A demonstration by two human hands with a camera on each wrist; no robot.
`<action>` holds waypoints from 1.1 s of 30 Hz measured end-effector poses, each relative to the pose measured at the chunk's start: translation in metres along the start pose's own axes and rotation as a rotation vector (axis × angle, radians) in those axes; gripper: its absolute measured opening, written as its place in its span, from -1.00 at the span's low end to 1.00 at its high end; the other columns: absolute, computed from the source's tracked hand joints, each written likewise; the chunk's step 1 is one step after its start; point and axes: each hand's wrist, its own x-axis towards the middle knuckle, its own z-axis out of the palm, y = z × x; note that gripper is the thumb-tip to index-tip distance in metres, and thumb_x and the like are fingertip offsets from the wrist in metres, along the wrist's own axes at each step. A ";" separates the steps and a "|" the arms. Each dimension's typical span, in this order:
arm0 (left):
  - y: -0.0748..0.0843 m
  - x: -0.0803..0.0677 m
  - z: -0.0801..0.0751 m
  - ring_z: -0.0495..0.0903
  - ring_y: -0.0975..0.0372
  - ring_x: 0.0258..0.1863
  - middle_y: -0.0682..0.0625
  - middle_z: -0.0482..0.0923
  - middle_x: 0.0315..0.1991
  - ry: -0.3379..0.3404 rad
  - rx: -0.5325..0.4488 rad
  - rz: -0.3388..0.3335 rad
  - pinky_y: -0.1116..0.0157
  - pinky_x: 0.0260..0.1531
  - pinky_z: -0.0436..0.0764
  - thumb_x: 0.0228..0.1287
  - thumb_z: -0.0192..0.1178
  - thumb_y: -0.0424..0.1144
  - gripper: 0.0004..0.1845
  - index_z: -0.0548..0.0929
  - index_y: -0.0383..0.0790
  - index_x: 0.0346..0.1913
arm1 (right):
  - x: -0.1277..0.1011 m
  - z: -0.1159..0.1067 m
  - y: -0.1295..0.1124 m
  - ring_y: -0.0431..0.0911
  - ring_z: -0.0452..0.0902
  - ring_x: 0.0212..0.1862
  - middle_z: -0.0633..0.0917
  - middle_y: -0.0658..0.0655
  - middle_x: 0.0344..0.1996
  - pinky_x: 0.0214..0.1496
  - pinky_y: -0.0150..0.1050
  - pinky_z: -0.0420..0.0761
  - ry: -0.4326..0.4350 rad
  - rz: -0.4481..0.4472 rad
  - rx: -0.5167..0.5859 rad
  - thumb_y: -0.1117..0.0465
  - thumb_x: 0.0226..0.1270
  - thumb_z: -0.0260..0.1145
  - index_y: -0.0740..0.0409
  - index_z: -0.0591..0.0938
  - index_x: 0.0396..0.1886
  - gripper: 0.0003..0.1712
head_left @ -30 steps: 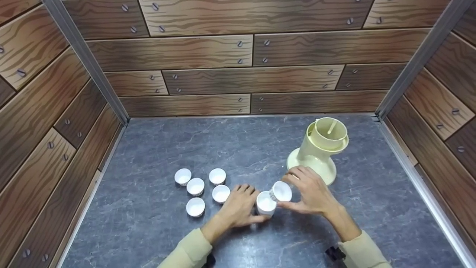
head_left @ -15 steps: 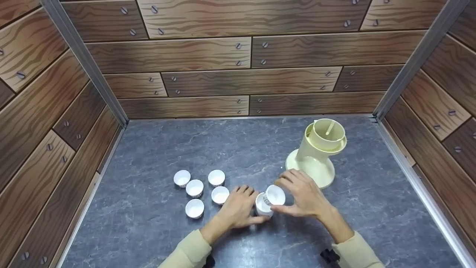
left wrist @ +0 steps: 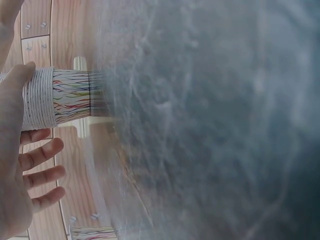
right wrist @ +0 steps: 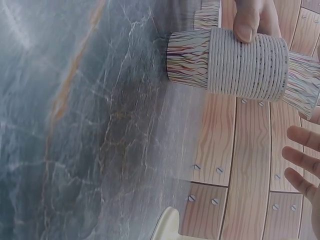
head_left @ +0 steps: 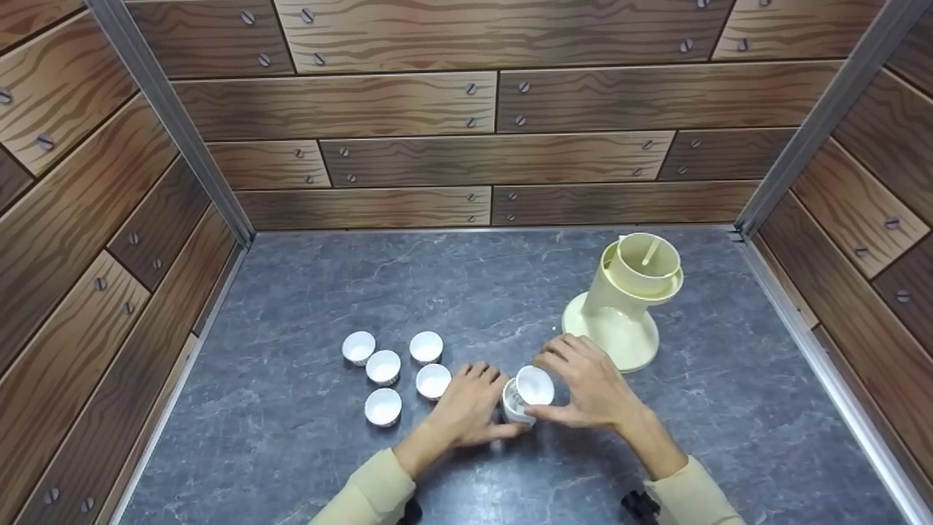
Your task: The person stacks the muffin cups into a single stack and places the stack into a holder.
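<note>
While the left hand [head_left: 470,408] grips the stack of paper cups [head_left: 516,405] that stands on the grey surface [head_left: 510,292] at about 6 o'clock in the head view, thumb along its near side, the right hand [head_left: 594,383] pinches a single cup [head_left: 536,385] between thumb and fingers and holds it tilted at the stack's mouth, its lower edge now touching or just inside the top rim; a second ago that cup was lifted clear at the stack's 2 o'clock, half a second ago it overlapped the rim, and it has since come lower and further toward the left hand. The left wrist view shows the stack [left wrist: 62,97] with its ribbed rims and coloured squiggle print against the thumb [left wrist: 15,95], and the right wrist view shows the same stack [right wrist: 225,62] with a fingertip [right wrist: 246,22] pressed on the ribs. Five loose cups [head_left: 397,373] sit open side up at 9 o'clock of the left hand, unmoved. The cream dispenser [head_left: 628,299] stands at 1 o'clock of the right hand, unchanged
</note>
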 end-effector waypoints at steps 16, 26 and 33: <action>0.001 0.001 0.001 0.64 0.16 0.03 0.06 0.69 0.00 -0.023 -0.035 -0.014 0.17 0.05 0.59 0.25 0.11 0.58 -0.24 0.63 0.00 0.13 | 0.002 0.005 -0.004 -0.11 0.60 -0.06 0.70 -0.06 -0.17 0.04 -0.18 0.59 -0.069 0.000 -0.051 -0.57 0.05 0.42 -0.10 0.70 -0.13 -0.28; 0.000 0.000 0.001 0.63 0.17 0.01 0.07 0.68 -0.03 -0.004 -0.026 -0.007 0.18 0.04 0.58 0.26 0.08 0.58 -0.25 0.63 0.01 0.10 | -0.002 0.010 -0.004 -0.12 0.59 -0.06 0.70 -0.06 -0.15 0.02 -0.19 0.58 -0.098 0.011 -0.052 -0.57 0.07 0.42 -0.11 0.69 -0.13 -0.30; 0.001 -0.001 0.002 0.63 0.18 0.01 0.07 0.69 -0.04 0.004 -0.019 -0.005 0.19 0.03 0.58 0.27 0.07 0.59 -0.26 0.63 0.01 0.08 | -0.002 0.013 -0.005 -0.12 0.59 -0.07 0.71 -0.06 -0.15 0.01 -0.19 0.58 -0.089 0.010 -0.046 -0.56 0.04 0.45 -0.11 0.69 -0.12 -0.29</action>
